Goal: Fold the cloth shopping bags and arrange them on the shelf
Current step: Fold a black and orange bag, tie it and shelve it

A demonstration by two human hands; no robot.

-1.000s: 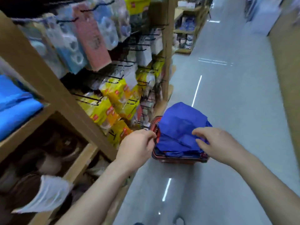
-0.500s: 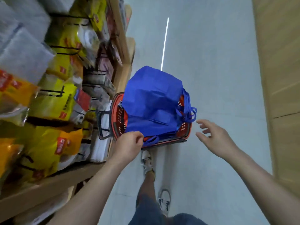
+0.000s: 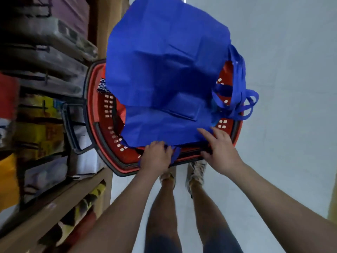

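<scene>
**Both hands at the near edge of the bags**

A heap of blue cloth bags (image 3: 164, 70) lies in a red basket (image 3: 102, 148) on the floor (image 3: 282, 52), just ahead of the hands. The left hand (image 3: 156, 157) has its fingers curled round the near edge of the cloth. The right hand (image 3: 221, 150), just beside it, lies with fingers spread on the same edge. Looped handles (image 3: 237, 92) spill over the basket's side beyond the right hand. A wooden shelf (image 3: 60, 198) stands outside the left hand.

Dark blue shorts (image 3: 162, 244); pale laced sneakers (image 3: 197, 171).
</scene>
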